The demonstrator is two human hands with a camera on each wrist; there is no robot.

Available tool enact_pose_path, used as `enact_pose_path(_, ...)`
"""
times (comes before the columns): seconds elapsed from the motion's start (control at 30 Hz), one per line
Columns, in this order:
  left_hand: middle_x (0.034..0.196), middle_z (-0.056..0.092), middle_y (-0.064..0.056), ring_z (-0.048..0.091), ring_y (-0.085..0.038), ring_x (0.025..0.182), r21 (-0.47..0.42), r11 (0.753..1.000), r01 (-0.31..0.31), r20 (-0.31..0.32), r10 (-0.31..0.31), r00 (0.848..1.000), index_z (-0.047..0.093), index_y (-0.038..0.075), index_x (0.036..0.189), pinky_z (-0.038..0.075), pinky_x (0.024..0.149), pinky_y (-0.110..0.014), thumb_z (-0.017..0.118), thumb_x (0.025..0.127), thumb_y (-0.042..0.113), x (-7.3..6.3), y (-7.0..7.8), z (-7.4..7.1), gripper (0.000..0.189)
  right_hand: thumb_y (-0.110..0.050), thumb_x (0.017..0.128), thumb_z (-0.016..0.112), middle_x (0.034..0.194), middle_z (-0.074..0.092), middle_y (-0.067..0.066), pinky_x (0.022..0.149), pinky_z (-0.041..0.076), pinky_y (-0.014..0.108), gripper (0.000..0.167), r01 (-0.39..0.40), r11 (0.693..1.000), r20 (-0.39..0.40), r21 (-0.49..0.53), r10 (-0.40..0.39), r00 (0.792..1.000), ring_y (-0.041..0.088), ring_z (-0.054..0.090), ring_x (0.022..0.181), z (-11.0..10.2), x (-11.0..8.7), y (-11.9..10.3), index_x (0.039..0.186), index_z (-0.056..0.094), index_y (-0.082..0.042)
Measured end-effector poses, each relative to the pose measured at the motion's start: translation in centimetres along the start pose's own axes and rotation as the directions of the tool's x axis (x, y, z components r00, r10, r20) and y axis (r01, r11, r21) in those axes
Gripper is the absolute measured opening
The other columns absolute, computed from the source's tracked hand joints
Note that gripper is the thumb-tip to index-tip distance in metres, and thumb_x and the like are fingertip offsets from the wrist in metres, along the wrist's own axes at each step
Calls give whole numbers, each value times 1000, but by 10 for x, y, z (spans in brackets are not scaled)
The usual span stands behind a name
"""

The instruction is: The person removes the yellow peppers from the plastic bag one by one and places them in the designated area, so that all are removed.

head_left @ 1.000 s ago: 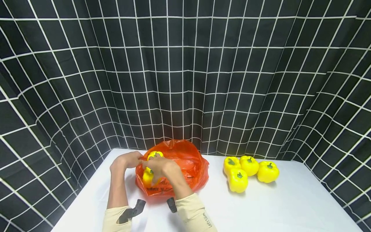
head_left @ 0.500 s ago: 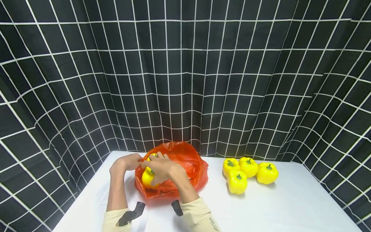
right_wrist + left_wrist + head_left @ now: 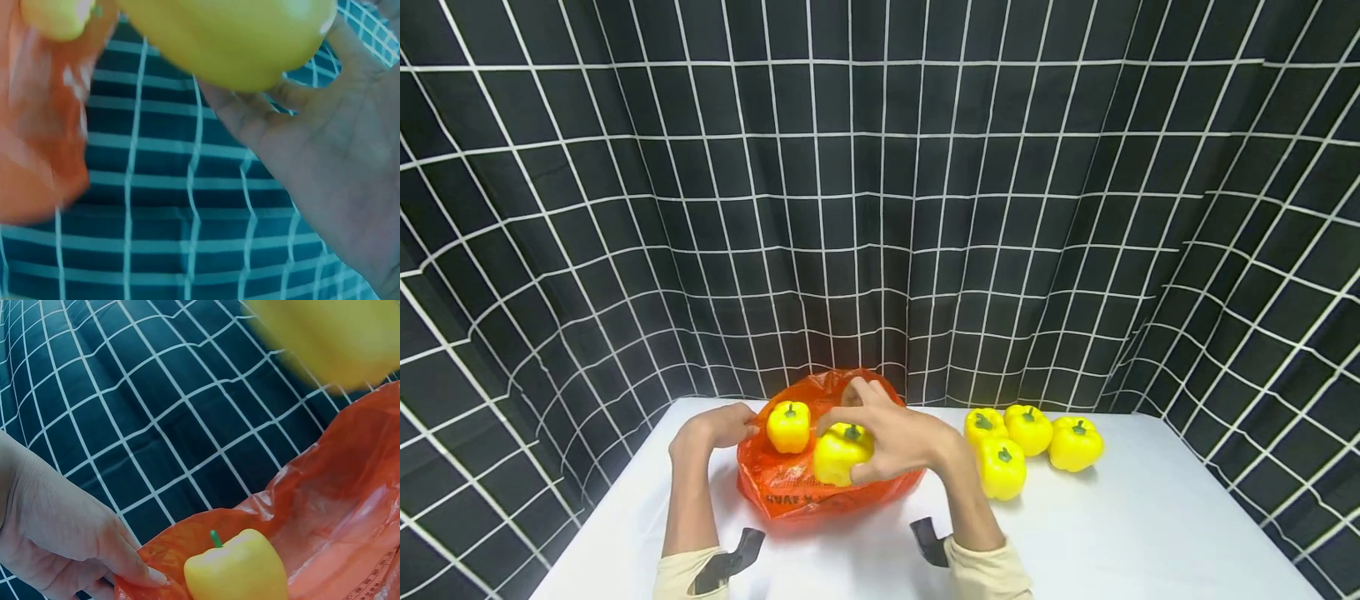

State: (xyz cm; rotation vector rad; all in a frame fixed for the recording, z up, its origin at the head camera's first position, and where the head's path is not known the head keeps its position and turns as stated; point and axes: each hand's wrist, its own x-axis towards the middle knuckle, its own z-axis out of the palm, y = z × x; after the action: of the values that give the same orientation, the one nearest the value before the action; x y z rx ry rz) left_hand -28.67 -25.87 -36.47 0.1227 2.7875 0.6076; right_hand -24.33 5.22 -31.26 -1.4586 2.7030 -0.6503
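My left hand (image 3: 718, 427) pinches the left rim of a red plastic bag (image 3: 790, 483), its thumb and fingertips on the film in the left wrist view. One yellow bell pepper (image 3: 788, 427) with a green stem lies inside the bag close to that hand. A second yellow bell pepper (image 3: 842, 456) is gripped between the thumb and fingers of my right hand (image 3: 898, 437), raised over the bag's opening. In the right wrist view this held pepper (image 3: 237, 37) is large and blurred, with the palm behind it and the bag off to the left.
Several more yellow bell peppers (image 3: 1028, 430) stand in a cluster to the right of the bag on the white table (image 3: 1112, 517). A dark curtain (image 3: 880, 208) with a white grid rises behind the table and along both sides.
My right hand has come up out of the bag and moved right, bringing one bell pepper with it. The left hand keeps its hold on the bag's rim.
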Motion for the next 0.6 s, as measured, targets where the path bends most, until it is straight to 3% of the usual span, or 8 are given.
enact_pose_path(0.13, 107, 72, -7, 66, -26, 105, -10, 1000, -9, -5, 9, 1000, 72, 2, 125, 51, 106, -64, 63, 101, 13, -1, -5, 0, 28, -35, 75, 67, 115, 52, -6, 82, 47, 32, 59, -48, 998, -53, 29, 50, 997, 14, 46, 106, -17, -42, 13, 134, 64, -34)
enact_pose_path(0.3, 108, 72, -8, 65, -27, 106, -25, 1000, 11, -6, -11, 1000, 71, 2, 126, 51, 105, -66, 63, 100, 13, -2, -8, -1, 29, -39, 98, 56, 131, 61, -7, 95, 49, 48, 47, -193, 964, -106, 180, 214, 971, 20, 54, 118, -35, -91, 33, 145, 55, -37)
enact_pose_path(0.37, 110, 72, -9, 65, -28, 107, -33, 999, 15, -9, -16, 1000, 70, 2, 128, 51, 105, -67, 63, 101, 13, -2, -7, -1, 31, -39, 106, 49, 136, 62, -7, 99, 48, 53, 42, -242, 946, -125, 216, 273, 954, 22, 54, 123, -42, -109, 42, 148, 52, -41)
enact_pose_path(0.43, 114, 72, -11, 65, -30, 109, -43, 999, 14, -5, -15, 1000, 68, 1, 130, 50, 105, -67, 64, 101, 16, -1, -6, -1, 33, -38, 109, 45, 130, 62, -4, 94, 49, 50, 39, -283, 932, -144, 228, 320, 936, 24, 55, 116, -49, -126, 51, 146, 53, -43)
enact_pose_path(0.6, 126, 70, -18, 63, -38, 118, -47, 999, 9, -16, -10, 1000, 65, -1, 134, 49, 105, -69, 66, 100, 24, 0, -3, 1, 42, -32, 108, 47, 125, 58, 5, 84, 51, 46, 37, -402, 899, -224, 174, 434, 873, 25, 53, 108, -66, -169, 69, 143, 58, -37)
